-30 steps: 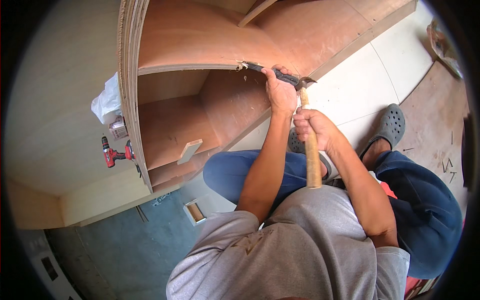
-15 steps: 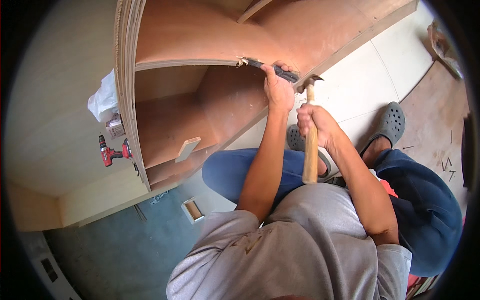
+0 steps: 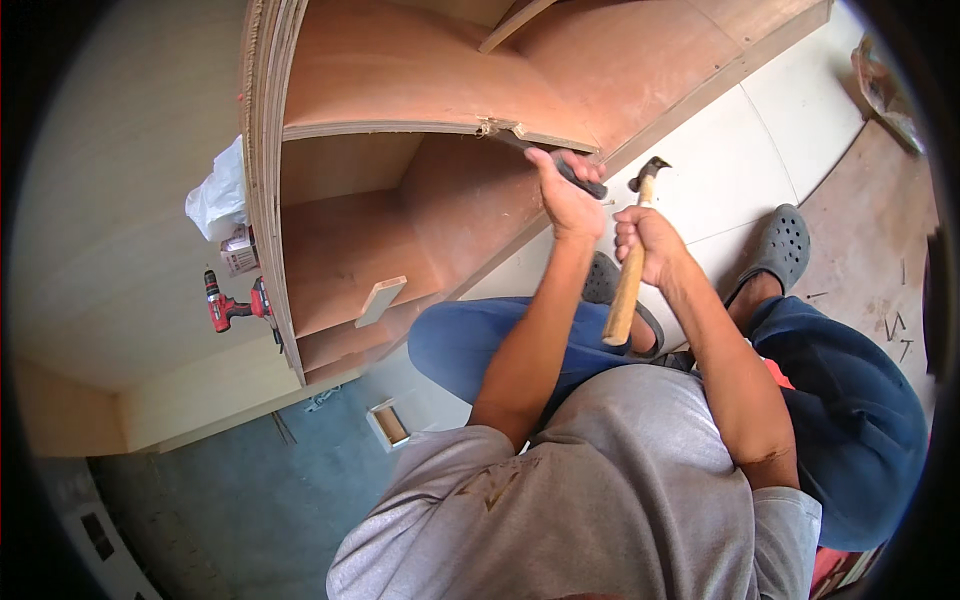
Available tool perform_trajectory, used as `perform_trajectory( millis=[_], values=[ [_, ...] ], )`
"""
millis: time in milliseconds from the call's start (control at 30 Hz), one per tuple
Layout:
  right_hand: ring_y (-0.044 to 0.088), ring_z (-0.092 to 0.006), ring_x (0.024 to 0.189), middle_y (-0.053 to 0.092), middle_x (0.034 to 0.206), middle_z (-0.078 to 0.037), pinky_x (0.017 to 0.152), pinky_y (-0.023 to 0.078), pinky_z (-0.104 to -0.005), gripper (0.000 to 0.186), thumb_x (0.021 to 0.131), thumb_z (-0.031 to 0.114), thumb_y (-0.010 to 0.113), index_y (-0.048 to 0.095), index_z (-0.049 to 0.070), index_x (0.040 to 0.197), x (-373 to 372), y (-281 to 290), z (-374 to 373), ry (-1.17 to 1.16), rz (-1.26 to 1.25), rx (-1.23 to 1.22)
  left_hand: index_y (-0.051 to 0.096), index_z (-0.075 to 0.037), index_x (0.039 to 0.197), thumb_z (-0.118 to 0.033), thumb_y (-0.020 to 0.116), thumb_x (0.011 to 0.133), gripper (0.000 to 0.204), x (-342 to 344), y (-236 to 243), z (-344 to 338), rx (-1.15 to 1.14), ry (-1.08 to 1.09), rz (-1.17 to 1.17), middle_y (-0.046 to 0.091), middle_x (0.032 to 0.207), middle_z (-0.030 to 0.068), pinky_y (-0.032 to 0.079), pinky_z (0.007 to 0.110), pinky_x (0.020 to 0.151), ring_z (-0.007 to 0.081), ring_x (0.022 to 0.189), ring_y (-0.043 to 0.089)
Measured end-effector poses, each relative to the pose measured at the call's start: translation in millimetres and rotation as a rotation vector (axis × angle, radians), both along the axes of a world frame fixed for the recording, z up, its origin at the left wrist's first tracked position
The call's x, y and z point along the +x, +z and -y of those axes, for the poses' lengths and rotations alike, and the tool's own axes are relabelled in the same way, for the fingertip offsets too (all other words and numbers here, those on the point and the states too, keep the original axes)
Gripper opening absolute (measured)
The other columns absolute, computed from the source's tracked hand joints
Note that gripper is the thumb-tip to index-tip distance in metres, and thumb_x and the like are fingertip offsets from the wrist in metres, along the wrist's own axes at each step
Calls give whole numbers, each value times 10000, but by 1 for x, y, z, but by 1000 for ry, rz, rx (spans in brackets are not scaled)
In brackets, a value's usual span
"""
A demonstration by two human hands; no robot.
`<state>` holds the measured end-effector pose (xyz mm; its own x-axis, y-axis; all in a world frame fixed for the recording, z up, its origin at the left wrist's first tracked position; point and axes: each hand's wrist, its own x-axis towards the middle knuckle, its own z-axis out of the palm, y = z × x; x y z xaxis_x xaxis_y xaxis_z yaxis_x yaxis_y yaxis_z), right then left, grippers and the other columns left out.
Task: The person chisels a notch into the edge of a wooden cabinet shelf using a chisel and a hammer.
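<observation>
My left hand [image 3: 568, 200] is closed round the black handle of a chisel [image 3: 585, 182]. Its blade slants up to a ragged notch in the front edge of a plywood shelf [image 3: 390, 127], where a splintered chip [image 3: 508, 127] stands up. The blade tip is hard to make out there. My right hand [image 3: 650, 245] grips a claw hammer [image 3: 622, 305] by its wooden handle. The dark hammer head is up and to the right of the chisel's butt, apart from it.
The shelf belongs to a reddish plywood cabinet with a small wood block [image 3: 381, 300] inside. A red drill [image 3: 228, 308] and a white plastic bag [image 3: 218, 192] are beyond its left side. Nails [image 3: 894, 326] lie on a brown board [image 3: 860, 240] at right.
The chisel's handle has dropped below the shelf edge, and a raised chip now shows there. The hammer has tilted, its head moving right, away from the chisel's butt.
</observation>
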<state>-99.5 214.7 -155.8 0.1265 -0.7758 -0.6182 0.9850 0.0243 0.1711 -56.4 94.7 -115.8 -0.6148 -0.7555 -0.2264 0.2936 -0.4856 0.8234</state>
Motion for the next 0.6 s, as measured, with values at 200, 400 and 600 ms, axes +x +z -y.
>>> perform_trajectory(
  millis=[200,400,600],
  values=[
    [399,-83,471,408,594,50,442,397,-266,181,905,65,558,439,142,794,-9,-9,-6,-103,-18,67,522,-101,973,-672,440,1005,577,-16,-4,-10,-113,56,189,493,786,20,452,337,748,161,743,491],
    [405,-84,463,417,591,51,441,416,-271,184,912,70,563,433,142,803,-7,6,2,-45,22,-19,507,-113,945,-640,463,1009,533,-22,-5,17,-64,88,115,499,798,25,449,362,777,177,770,485],
    [408,-84,467,416,597,52,444,422,-267,170,916,70,561,444,140,813,-7,2,-1,-67,35,-45,486,-120,947,-646,505,989,528,-17,-6,24,-100,73,93,490,846,9,450,310,760,139,771,489]
  ],
)
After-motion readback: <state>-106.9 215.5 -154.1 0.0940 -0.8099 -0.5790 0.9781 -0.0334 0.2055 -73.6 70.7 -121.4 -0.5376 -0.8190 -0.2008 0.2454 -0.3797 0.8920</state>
